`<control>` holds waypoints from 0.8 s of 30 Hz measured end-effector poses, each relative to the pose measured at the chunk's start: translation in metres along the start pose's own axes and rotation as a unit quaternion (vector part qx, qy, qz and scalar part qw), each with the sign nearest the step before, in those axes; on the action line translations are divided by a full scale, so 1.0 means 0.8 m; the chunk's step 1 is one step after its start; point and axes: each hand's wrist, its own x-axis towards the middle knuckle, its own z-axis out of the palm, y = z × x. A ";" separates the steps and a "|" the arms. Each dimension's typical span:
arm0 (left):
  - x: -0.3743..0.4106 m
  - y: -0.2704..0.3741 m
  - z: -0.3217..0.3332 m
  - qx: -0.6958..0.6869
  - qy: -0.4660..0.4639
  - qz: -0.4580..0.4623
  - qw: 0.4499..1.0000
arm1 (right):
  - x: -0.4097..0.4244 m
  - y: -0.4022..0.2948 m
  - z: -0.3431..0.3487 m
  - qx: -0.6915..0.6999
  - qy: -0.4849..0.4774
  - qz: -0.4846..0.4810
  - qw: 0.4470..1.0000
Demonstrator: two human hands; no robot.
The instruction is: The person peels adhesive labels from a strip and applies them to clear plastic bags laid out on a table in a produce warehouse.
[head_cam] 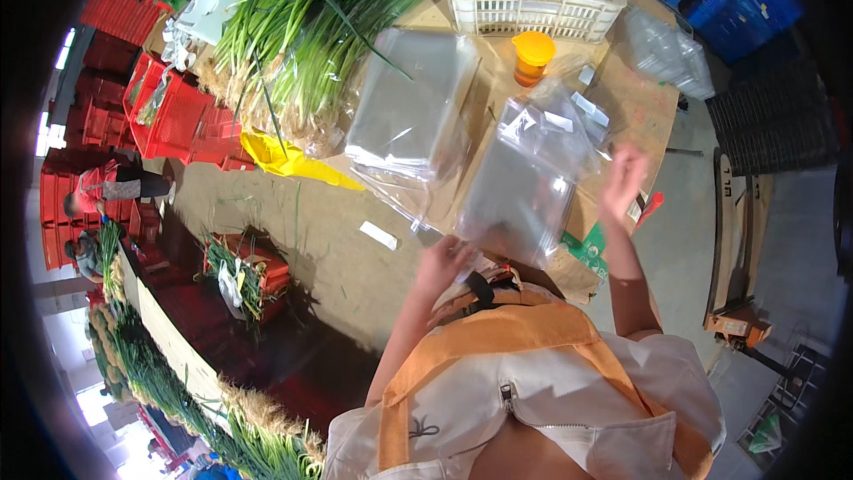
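My left hand (445,265) is at the near edge of the table with its fingers curled, beside the lower corner of a stack of clear plastic bags (516,207). Whether it pinches any film cannot be told. My right hand (625,180) is blurred, raised by the table's right side, its fingers stretched out and nothing visible in it. Crumpled clear bags with white labels (558,121) lie over the far end of that stack. Left of it is a thicker pile of clear bags (413,93). Green onions with roots (300,47) are heaped beyond, some lying on plastic.
A white plastic crate (533,10) stands at the back, near an orange-lidded cup (533,57). Red crates (176,113) line the left. On the floor are a red crate with onion scraps (266,267) and a pallet jack (733,267). People (106,190) work far left.
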 end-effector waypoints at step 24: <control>0.000 -0.033 0.001 -0.011 0.027 -0.008 1.000 | -0.099 0.068 0.045 -0.285 -0.399 -0.220 0.844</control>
